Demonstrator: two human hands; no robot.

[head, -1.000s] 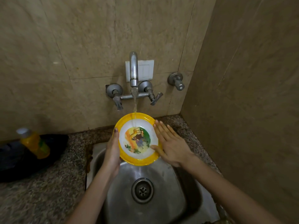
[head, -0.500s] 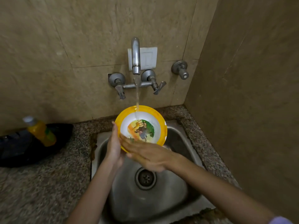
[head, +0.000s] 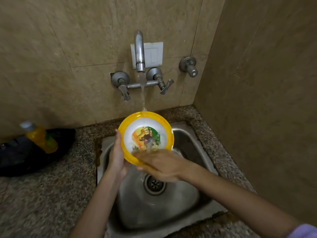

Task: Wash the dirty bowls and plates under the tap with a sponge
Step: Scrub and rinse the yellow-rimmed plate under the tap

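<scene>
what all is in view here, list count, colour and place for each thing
bowl: 1, yellow rim, white inside with picture, over sink under running water
tap: 1, grey metal, back wall
wall valve: 1, grey, right of tap
switch plate: 1, white, behind tap
sink: 1, steel, in counter
counter: 1, speckled brown, around sink
bottle: 1, yellow, left on counter
dark object: 1, black, by bottle
left hand: 1, grips bowl's left rim
right hand: 1, blurred, flat across bowl's lower rim

Glossy plastic bowl (head: 146, 134) (brushed-steel sink (head: 187, 145))
</scene>
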